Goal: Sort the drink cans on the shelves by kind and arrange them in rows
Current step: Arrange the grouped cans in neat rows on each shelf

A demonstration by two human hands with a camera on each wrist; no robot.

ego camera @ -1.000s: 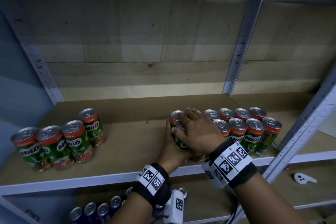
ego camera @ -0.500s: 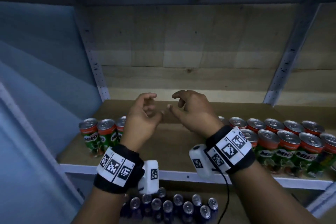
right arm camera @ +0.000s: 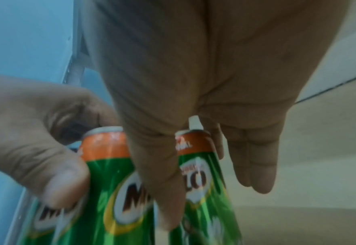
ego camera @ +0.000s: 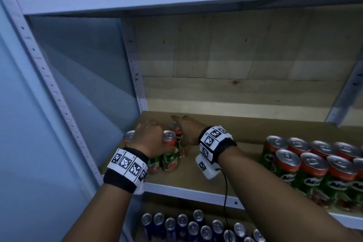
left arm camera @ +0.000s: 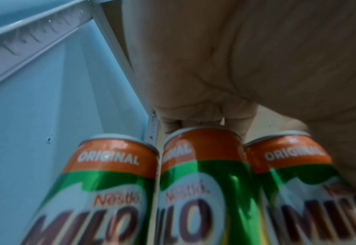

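Green and orange Milo cans [ego camera: 169, 155] stand in a small cluster at the shelf's left end. My left hand [ego camera: 150, 139] lies over their tops, its fingers [left arm camera: 195, 116] curled behind the middle can [left arm camera: 202, 165] and its thumb [right arm camera: 53, 179] on a can's front. My right hand [ego camera: 186, 132] stands on edge against the cluster's right side. Its fingers [right arm camera: 254, 162] reach straight past the rear can [right arm camera: 198, 167], and its thumb [right arm camera: 160, 182] lies between two cans. A larger block of Milo cans [ego camera: 314, 165] stands in rows on the right.
The wooden shelf board [ego camera: 225, 137] shows bare between the two can groups. A perforated metal upright [ego camera: 135, 76] and a blue wall close off the left. Dark blue cans [ego camera: 186, 228] fill the shelf below. A cable hangs from my right wrist band.
Both hands have left the right block of cans, crossed the shelf empty and come down on the left cluster. The left hand has closed over the cans.
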